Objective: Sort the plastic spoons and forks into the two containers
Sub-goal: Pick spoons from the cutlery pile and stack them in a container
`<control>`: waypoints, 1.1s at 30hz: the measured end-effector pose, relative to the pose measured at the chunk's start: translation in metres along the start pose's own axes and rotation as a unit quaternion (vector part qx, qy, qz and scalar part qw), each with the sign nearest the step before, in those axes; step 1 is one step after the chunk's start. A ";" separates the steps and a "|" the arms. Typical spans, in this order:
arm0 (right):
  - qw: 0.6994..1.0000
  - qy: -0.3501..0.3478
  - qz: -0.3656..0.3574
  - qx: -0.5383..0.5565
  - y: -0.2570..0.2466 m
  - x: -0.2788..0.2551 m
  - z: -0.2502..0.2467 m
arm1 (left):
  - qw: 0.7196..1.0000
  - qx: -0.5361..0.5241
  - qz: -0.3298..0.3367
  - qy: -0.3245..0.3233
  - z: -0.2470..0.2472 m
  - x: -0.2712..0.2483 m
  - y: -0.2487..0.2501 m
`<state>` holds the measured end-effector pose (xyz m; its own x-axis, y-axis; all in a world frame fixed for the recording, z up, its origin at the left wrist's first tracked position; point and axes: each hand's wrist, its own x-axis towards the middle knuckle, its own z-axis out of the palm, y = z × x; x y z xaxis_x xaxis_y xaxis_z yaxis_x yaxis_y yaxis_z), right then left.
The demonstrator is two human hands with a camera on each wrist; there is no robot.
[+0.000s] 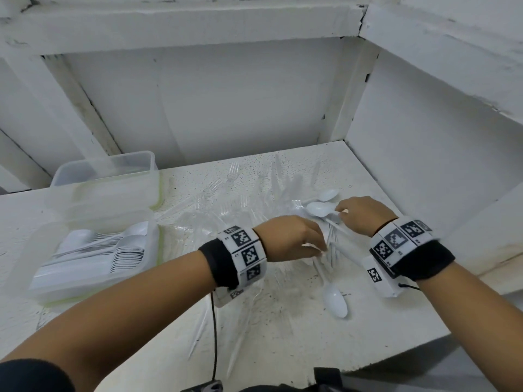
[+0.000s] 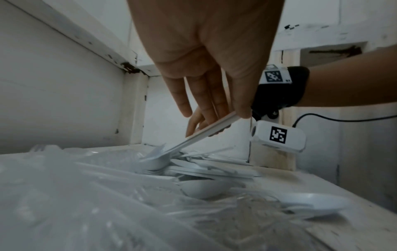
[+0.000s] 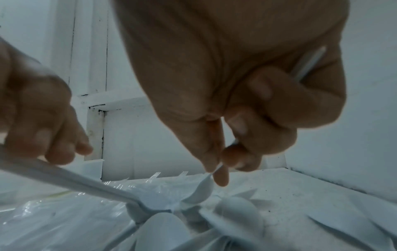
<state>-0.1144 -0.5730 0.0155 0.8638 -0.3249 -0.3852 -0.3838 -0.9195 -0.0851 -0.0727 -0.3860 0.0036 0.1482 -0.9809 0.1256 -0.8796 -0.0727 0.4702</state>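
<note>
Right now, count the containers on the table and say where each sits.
2. The near container, at the table's left edge, holds stacked white spoons; the far container, just behind it by the wall, looks empty.

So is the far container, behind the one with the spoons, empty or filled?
Apparently empty: the far container shows only clear walls in the head view, while the near container holds stacked white spoons.

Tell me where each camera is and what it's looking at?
Head: up high, looking down at the table, both hands and the spoon box.
Left wrist: low, looking along the left hand at the spoons.
Right wrist: low, under the right hand.
Both wrist views share the spoon pile and the other hand.
</note>
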 end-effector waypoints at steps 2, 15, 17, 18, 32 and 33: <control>1.000 -0.001 0.001 0.011 0.002 -0.002 -0.001 | 1.000 -0.021 -0.018 0.003 -0.004 -0.011 -0.006; 0.995 -0.009 -0.003 0.098 -0.005 -0.009 0.010 | 0.941 -0.061 -0.315 -0.112 -0.025 -0.067 -0.024; 0.994 -0.010 -0.006 0.108 -0.008 -0.010 0.012 | 0.928 -0.069 -0.343 -0.125 -0.027 -0.067 -0.024; 0.993 -0.013 -0.003 0.121 -0.008 -0.010 0.013 | 0.923 -0.062 -0.352 -0.143 -0.030 -0.067 -0.024; 0.969 0.009 -0.003 0.245 -0.042 -0.017 0.040 | 0.890 -0.058 -0.451 -0.011 -0.045 -0.091 -0.038; 0.973 0.003 0.005 0.232 -0.047 -0.015 0.047 | 0.888 -0.080 -0.453 0.011 -0.044 -0.094 -0.037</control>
<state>-0.1245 -0.5151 -0.0183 0.8604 -0.3360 -0.3832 -0.4974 -0.7176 -0.4875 -0.0338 -0.2833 0.0127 0.7729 -0.5285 -0.3511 -0.3196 -0.8023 0.5042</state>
